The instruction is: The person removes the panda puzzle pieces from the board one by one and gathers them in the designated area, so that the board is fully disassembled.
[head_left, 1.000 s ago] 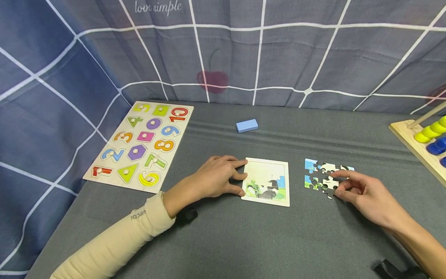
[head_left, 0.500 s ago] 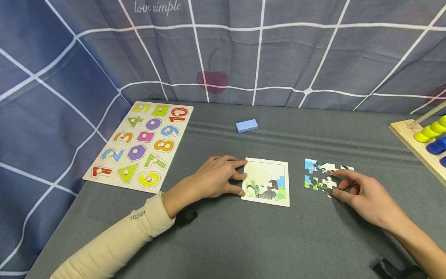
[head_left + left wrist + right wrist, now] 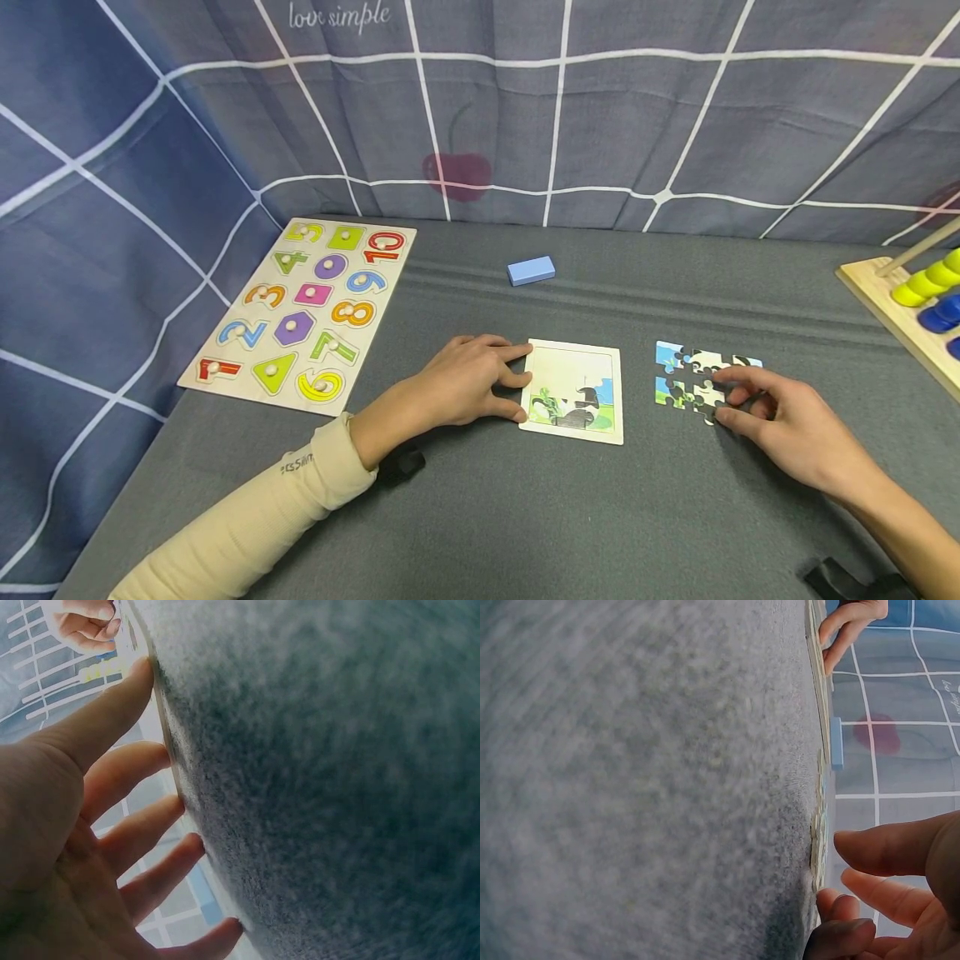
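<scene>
With thumb and fingers parted, our right hand [image 3: 787, 425] is at the loose puzzle pieces [image 3: 705, 362], right of the partly filled panda board [image 3: 568, 371]; our left hand [image 3: 476, 383] touches that board's left edge, fingers spread. Beyond, we see a blue block [image 3: 531, 271] on the grey tabletop [image 3: 517, 517].
</scene>
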Tool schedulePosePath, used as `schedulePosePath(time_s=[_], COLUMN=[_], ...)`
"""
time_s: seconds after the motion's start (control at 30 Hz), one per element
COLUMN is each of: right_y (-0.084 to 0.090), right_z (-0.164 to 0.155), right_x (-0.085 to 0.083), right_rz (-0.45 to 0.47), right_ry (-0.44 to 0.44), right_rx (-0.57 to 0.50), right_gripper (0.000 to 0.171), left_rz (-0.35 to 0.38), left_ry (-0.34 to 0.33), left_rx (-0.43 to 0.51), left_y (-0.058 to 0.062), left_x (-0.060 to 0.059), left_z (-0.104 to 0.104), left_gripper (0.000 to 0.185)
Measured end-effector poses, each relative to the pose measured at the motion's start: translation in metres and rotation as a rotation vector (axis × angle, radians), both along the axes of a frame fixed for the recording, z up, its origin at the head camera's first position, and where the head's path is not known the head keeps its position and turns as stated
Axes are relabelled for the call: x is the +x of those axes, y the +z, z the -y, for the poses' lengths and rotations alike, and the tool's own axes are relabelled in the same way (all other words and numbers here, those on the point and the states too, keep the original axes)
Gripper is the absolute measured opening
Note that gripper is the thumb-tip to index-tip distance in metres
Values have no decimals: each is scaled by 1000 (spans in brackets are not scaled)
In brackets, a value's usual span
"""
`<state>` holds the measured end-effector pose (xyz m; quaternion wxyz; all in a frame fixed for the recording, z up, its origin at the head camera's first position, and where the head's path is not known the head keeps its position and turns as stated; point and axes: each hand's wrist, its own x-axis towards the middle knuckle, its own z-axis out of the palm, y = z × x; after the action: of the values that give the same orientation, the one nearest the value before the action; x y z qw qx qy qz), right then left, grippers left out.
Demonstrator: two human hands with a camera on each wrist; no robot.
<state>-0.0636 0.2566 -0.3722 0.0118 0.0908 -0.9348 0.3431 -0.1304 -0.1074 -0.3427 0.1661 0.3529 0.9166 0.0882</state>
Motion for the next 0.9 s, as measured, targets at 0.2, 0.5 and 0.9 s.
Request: schedulePosePath(time_s=[0.2, 0.5, 0.9], right_y=[1, 4, 14], right_z=[2, 17, 62], right_x=[0, -6, -12], right_rz=[-1, -46, 14], right_ry=[10, 89, 223], right_rx=[-11, -82, -138], right_gripper=[35, 36, 34], left_rz=[-2, -8, 2], left_ry=[1, 2, 6], left_rx=[-1, 1, 2], left_y=[0, 0, 0], left_x=[0, 0, 0], left_z=[0, 0, -1], left_gripper=[53, 53, 52])
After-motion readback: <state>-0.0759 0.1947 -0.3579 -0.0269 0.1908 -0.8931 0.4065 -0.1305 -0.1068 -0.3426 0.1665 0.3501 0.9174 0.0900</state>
